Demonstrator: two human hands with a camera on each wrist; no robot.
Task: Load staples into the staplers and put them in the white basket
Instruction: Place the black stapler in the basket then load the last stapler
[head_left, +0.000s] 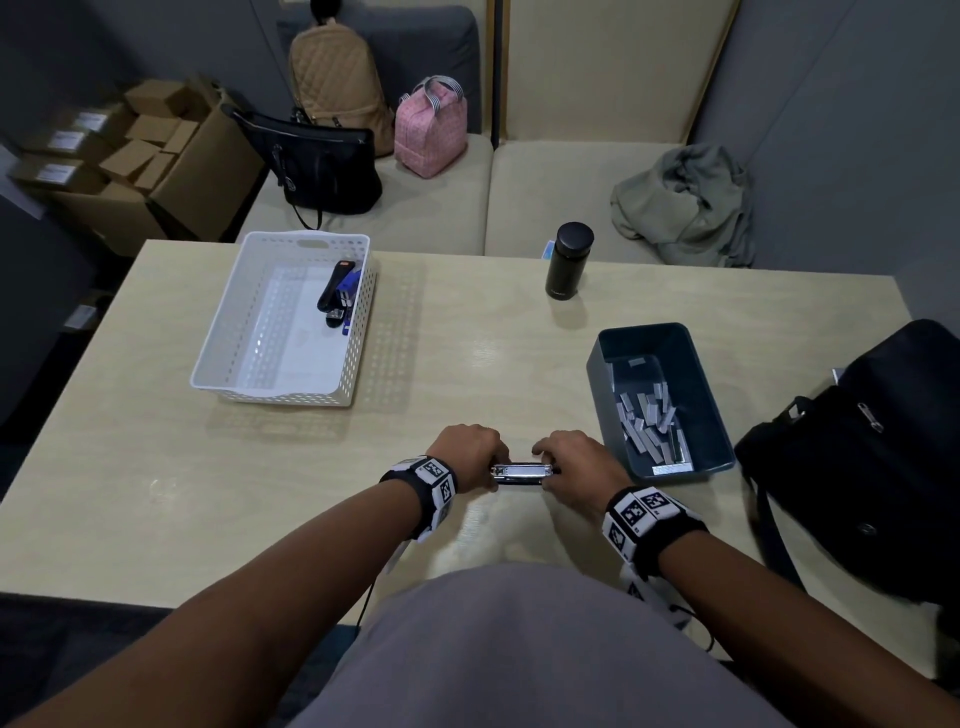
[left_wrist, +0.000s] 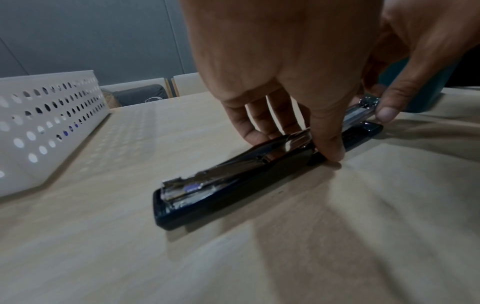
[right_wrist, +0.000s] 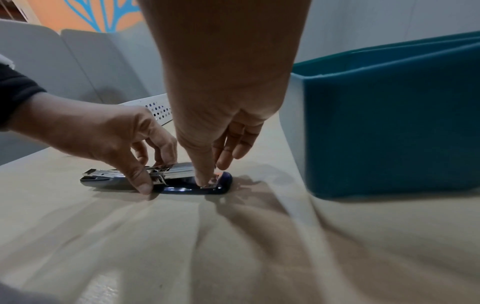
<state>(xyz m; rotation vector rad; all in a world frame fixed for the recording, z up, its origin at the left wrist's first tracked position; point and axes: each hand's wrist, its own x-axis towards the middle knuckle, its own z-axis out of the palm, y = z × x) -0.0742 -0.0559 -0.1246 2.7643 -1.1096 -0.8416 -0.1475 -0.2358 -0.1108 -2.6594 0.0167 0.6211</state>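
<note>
Pale wood-grain table (head_left: 260, 493): left hand (head_left: 470, 454), right hand (head_left: 576, 462) both pinch glossy chrome-and-black stapler (head_left: 519, 473).

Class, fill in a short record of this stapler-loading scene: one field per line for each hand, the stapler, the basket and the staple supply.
left hand: grips the stapler's middle
right hand: fingers on the stapler's right end
stapler: opened flat on the table
white basket: holds staplers already
teal bin: holds loose staple strips
</note>
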